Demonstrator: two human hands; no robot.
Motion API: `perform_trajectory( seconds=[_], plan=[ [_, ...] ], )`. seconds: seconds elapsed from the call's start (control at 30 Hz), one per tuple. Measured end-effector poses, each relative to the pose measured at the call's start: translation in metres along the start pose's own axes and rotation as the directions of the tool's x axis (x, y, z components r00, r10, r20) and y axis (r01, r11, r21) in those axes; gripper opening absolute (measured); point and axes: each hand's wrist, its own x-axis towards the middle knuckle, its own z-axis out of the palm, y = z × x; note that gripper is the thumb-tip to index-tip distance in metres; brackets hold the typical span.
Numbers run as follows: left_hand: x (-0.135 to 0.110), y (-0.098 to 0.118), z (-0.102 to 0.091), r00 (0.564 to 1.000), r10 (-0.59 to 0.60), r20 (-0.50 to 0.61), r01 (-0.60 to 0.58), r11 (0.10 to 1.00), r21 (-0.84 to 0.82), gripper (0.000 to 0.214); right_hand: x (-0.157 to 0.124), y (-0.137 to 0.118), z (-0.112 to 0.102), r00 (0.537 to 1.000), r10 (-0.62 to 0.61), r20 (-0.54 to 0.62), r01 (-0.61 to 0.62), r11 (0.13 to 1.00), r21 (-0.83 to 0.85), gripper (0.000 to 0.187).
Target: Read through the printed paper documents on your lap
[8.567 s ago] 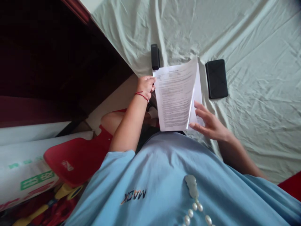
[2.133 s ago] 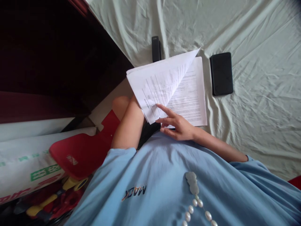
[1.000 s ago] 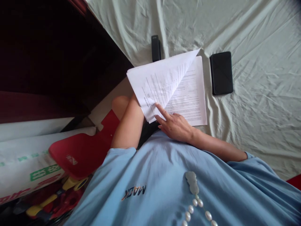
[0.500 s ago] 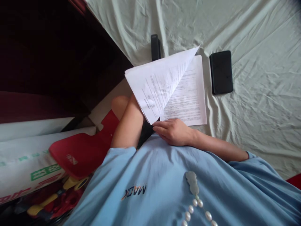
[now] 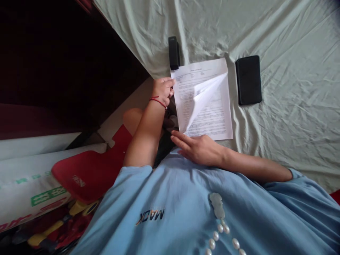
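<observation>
A stack of printed white pages [image 5: 212, 117] lies on the pale green sheet [image 5: 287, 106] in front of me. My left hand [image 5: 163, 90], with a red string at the wrist, pinches the stack's upper left edge. One page [image 5: 202, 101] curls up from that edge, bent over the sheets below. My right hand [image 5: 198, 148] rests just below the stack's near left corner, fingers stretched out and pointing left, holding nothing.
A black stapler [image 5: 173, 53] stands just beyond the pages' top left corner. A black phone [image 5: 248, 80] lies to their right. Dark wooden furniture [image 5: 66, 63] fills the left; a red stool [image 5: 87, 173] and a white printed sack [image 5: 29, 191] sit lower left.
The lifted pages have swung back down to the right onto the stack. My left hand has come into sight at the stack's left edge. My right hand slid off the paper toward my body.
</observation>
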Motion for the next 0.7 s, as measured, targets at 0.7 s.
perform_trajectory(
  seconds=[0.7],
  plan=[
    [0.011, -0.012, -0.003, 0.999, -0.019, -0.037, 0.014, 0.989, -0.146, 0.029, -0.078, 0.067, -0.025, 0.548, 0.785, -0.29, -0.83, 0.553, -0.07, 0.07]
  ],
)
